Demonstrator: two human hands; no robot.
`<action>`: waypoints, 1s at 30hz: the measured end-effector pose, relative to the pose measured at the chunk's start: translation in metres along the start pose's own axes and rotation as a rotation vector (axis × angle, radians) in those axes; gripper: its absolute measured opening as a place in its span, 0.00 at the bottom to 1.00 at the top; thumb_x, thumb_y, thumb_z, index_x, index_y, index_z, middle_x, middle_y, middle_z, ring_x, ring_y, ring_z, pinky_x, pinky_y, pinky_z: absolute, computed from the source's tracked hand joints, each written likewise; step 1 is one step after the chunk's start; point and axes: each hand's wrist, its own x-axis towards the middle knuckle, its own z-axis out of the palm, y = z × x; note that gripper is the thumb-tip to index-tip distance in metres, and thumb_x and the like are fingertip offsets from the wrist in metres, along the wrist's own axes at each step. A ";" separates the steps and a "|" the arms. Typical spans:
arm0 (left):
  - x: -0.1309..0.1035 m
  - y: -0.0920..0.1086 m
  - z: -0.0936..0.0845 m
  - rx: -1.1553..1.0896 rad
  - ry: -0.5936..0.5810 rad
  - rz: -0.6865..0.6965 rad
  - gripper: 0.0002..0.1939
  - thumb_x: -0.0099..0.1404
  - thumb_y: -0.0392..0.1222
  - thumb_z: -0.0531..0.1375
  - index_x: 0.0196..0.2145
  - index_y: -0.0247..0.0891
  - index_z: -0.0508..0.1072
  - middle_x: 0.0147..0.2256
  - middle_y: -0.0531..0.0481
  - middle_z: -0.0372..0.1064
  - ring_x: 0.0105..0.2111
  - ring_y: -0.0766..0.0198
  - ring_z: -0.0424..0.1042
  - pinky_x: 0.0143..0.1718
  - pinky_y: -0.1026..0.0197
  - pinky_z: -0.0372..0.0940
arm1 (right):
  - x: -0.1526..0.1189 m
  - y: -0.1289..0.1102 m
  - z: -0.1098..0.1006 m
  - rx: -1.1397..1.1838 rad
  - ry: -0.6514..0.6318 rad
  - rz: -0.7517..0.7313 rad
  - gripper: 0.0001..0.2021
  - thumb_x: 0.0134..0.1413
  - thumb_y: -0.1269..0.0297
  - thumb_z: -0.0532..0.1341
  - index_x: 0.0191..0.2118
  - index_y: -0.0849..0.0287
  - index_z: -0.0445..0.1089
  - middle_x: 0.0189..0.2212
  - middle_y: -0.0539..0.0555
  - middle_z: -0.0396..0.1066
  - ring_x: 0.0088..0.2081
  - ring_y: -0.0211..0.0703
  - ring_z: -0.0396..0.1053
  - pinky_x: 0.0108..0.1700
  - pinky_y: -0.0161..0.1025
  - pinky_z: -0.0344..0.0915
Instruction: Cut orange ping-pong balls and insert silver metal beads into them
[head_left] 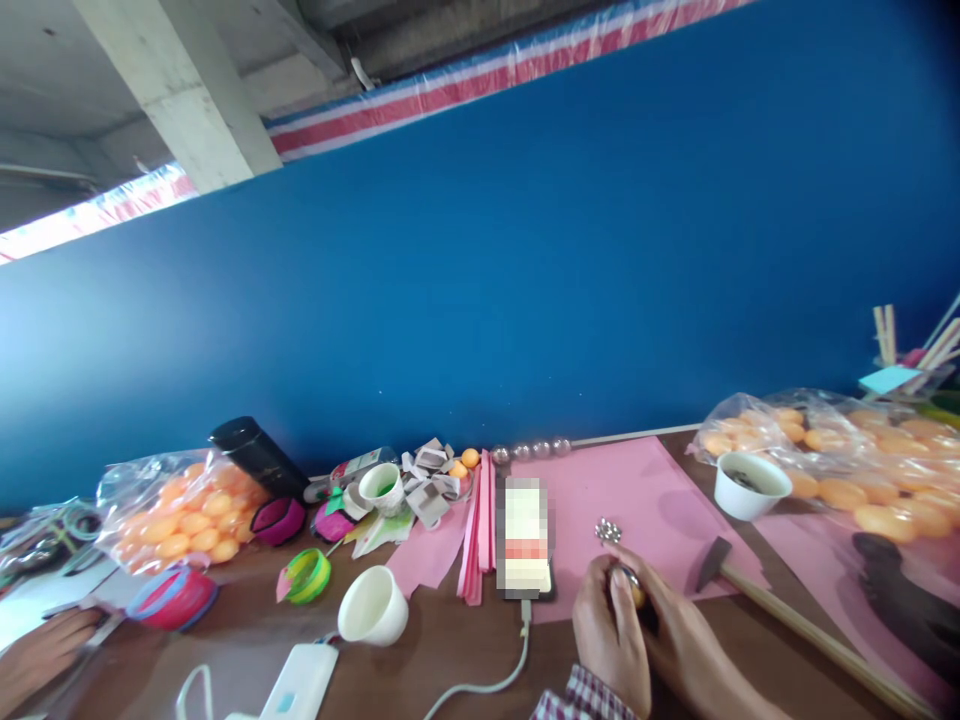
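Both of my hands meet low in the view, right of centre, over the front edge of the pink sheet. My left hand has its fingers wrapped round a small shiny round metal object. Pressed against the same object from the right is my right hand, its fingers bent and partly hidden. A little cluster of silvery pieces lies on the sheet just beyond my fingertips. To the right rests a hammer, its head on the pink sheet.
A phone with a white cable is left of my hands. White cups, a power bank and bags of orange balls stand further left. Another person's hand is at far left. A white bowl sits right.
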 end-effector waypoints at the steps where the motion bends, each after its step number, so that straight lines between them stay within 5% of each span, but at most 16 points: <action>1: 0.000 0.001 0.000 0.003 -0.004 0.001 0.22 0.63 0.51 0.43 0.39 0.32 0.68 0.34 0.42 0.69 0.34 0.62 0.68 0.37 0.61 0.62 | 0.000 0.000 0.000 0.004 0.001 -0.001 0.25 0.47 0.67 0.53 0.54 0.57 0.53 0.50 0.60 0.62 0.49 0.46 0.63 0.49 0.43 0.62; 30: 0.000 0.003 -0.004 0.009 -0.050 0.017 0.20 0.64 0.48 0.43 0.39 0.33 0.67 0.34 0.43 0.69 0.35 0.62 0.68 0.38 0.62 0.61 | -0.001 0.007 0.004 0.014 0.026 -0.019 0.24 0.50 0.63 0.53 0.55 0.55 0.52 0.51 0.59 0.61 0.51 0.46 0.61 0.50 0.44 0.61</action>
